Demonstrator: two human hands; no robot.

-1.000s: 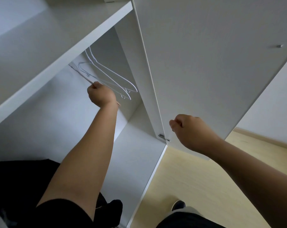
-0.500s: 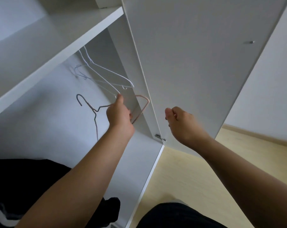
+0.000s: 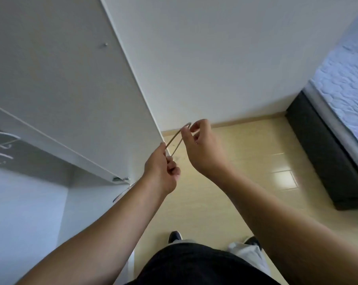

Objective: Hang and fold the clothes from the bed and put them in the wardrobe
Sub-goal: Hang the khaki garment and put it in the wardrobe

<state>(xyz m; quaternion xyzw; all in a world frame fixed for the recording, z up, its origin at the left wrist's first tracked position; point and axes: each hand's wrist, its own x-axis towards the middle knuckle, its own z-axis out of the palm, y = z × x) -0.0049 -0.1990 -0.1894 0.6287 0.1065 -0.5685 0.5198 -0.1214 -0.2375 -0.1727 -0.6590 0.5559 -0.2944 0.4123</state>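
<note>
A thin pink wire hanger (image 3: 177,138) is held out in front of me, seen almost edge-on over the floor. My left hand (image 3: 163,171) grips its lower part, fingers curled round the wire. My right hand (image 3: 200,145) pinches its upper rounded end between thumb and fingers. The wardrobe (image 3: 30,192) stands open at the left, its door (image 3: 71,79) swung out. White hangers (image 3: 1,147) hang inside. The bed (image 3: 342,87) with a pale quilted mattress is at the right; no clothes on it show in view.
Glossy beige floor tiles (image 3: 246,171) lie between the wardrobe and the bed's dark base (image 3: 326,161). A white wall (image 3: 215,58) rises behind. My feet (image 3: 175,236) and dark clothing fill the bottom edge.
My left hand pulled the pink hanger out of the wardrobe. The view swung right toward the bed. My right hand, empty before, now pinches the hanger's end.
</note>
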